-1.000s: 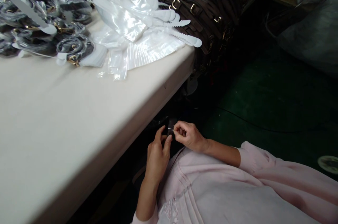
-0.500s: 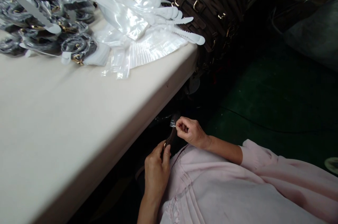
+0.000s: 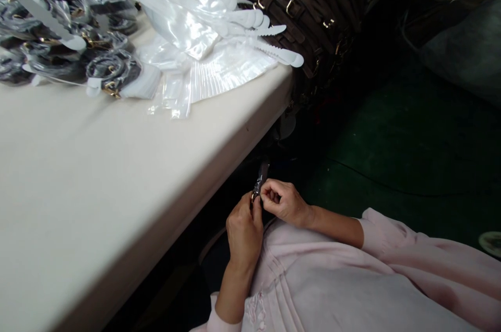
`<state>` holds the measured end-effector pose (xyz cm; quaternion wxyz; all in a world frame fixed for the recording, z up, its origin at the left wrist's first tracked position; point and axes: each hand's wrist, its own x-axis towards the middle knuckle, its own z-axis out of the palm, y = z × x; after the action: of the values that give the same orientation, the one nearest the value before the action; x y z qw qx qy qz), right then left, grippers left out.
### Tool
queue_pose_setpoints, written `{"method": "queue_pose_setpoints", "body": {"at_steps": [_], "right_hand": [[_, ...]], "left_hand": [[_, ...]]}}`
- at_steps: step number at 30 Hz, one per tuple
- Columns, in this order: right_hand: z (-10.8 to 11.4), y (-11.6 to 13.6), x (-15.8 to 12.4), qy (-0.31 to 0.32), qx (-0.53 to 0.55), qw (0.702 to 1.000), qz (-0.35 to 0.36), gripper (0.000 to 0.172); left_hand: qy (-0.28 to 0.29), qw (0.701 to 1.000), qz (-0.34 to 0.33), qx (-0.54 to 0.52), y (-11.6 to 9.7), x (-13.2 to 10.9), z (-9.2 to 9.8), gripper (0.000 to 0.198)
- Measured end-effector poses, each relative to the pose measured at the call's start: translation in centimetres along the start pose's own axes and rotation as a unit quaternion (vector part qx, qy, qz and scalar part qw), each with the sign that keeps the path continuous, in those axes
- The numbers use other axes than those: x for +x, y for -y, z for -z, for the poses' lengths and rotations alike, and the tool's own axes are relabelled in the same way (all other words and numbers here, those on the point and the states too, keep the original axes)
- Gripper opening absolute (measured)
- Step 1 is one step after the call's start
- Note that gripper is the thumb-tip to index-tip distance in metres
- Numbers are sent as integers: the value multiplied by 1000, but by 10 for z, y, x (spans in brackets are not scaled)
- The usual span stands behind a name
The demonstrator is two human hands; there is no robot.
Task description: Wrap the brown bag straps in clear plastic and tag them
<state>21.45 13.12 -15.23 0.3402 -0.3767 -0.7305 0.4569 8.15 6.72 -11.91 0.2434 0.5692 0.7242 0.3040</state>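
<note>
A dark strap (image 3: 263, 169) with a gold-coloured buckle points up past my fingertips, beside the table edge. Clear plastic film (image 3: 258, 185) covers part of it. My left hand (image 3: 245, 230) is closed on the strap at the buckle, thumb on the near side. Close by on the right, my right hand (image 3: 285, 201) pinches the edge of the plastic film, its fingers curled in. The two hands nearly touch at the fingertips. The strap's lower end is hidden behind my left hand.
The pale table (image 3: 117, 180) fills the left side. On it lie coiled straps in plastic (image 3: 58, 55), a fan of clear plastic bags (image 3: 223, 71) and a heap of dark brown buckled straps (image 3: 305, 13). A thin cable crosses the green floor (image 3: 383, 139) at the right.
My left hand has moved up and right with the strap, closer to my right hand. My right hand has dropped slightly. The plastic film now reaches down near the buckle.
</note>
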Motion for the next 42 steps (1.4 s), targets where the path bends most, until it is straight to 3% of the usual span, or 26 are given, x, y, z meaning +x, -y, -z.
{"method": "queue_pose_setpoints", "body": {"at_steps": [3,8,13,17,23,32,39,42], "right_hand": [[1,-2,1,-6,26,1000,-2,9],[1,-3,0,-30,42,999,-5,19],[2,-3,-1,-31,-53,998,34,8],[0,-3,-1,-16,-60,998,8,4],[2,-5,0,42,-20,997,-54,5],[-6,-7,-1,-20,-118,991,65,11],[-7,-7,5,-29,-99,995,-7,11],[-7,-6,3,-30,-99,995,0,11]], "left_hand": [[-19,1000,-16,8,2,0,-3,21],[-83,985,-104,108,6,-2,-8,21],[-108,959,-145,216,6,-3,-12,18],[-117,945,-158,262,7,-3,-13,18],[-137,932,-158,295,12,-7,-14,17],[-151,941,-149,263,14,-9,-16,16],[-157,937,-162,265,11,-8,-17,16],[-148,931,-174,283,10,-8,-18,17]]}}
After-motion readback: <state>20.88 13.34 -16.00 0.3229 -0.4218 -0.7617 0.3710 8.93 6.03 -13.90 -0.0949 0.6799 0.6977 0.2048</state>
